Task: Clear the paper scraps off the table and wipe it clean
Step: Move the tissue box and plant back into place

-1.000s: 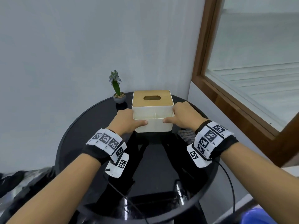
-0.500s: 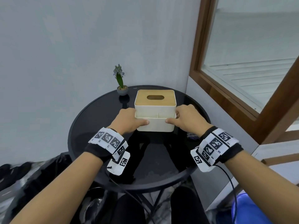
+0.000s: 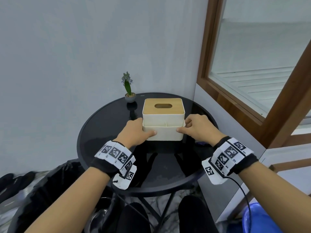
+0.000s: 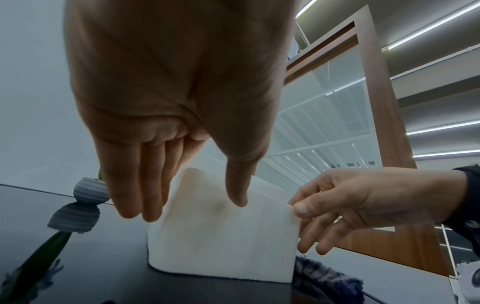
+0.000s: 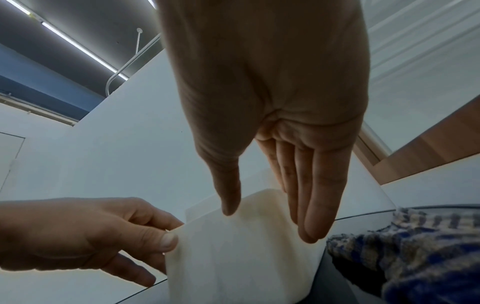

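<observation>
Tissue box [image 3: 163, 121] sat mid-table [image 3: 101, 132], left hand [image 3: 134, 132] and right hand [image 3: 200, 128] each pinching a near corner, thumb on the front wall, fingers down the side. Wrist views alone showed the checked cloth [image 5: 415, 257] plainly, bunched at the table's right edge just beside the box. Potted plant [image 3: 129, 91] stood at the far edge.

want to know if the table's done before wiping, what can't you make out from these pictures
Table behind the tissue box: hidden by the box, head view; scraps there cannot be ruled out.
Inside the box: the lid slot shows only dark, head view.
Checked cloth: cut off by the right wrist view's edge; in the head view the right hand covers most of it.
Blue object at lower right: cut off by the head view's corner.
</observation>
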The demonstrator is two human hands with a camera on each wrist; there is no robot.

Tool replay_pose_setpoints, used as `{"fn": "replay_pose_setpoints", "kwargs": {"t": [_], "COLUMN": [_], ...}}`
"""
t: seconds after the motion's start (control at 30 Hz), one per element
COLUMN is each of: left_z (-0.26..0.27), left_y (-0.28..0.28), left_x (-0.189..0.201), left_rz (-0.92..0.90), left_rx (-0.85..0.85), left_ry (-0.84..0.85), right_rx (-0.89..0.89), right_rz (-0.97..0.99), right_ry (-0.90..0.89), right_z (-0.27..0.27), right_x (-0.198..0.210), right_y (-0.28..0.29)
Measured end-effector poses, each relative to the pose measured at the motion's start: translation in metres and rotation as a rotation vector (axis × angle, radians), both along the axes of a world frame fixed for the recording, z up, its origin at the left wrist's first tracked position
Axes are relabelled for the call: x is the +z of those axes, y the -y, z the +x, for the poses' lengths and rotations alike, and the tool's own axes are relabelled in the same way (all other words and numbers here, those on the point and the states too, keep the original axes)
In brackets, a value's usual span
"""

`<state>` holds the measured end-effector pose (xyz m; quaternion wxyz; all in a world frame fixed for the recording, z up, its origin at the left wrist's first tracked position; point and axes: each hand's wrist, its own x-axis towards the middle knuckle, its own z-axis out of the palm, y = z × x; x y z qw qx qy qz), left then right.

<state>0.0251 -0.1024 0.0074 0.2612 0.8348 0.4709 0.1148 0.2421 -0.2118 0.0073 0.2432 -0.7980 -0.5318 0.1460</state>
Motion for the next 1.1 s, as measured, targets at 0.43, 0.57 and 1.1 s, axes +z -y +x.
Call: {"fn": "replay_pose_setpoints", "kwargs": {"t": [0.43, 0.57, 1.1], "left_z": [0.001, 0.004, 0.021], "left_y": [0.0, -0.003, -0.027], "left_x": [0.002, 0.003, 0.0], "left_rz": [-0.007, -0.003, -0.032], "left_rx": [-0.025, -0.012, 0.017], "left_ry": [0.066, 0.051, 0.06], "right_rx": [0.066, 0.068, 0.101], "right_rz": [-0.003, -0.035, -0.068], "right_ry": [-0.073, -0.061, -0.115], "right_z": [-0.008, 0.0, 0.02], "right_x": [-0.002, 0.0, 0.008], "right_y": [-0.012, -0.02, -0.048]}}
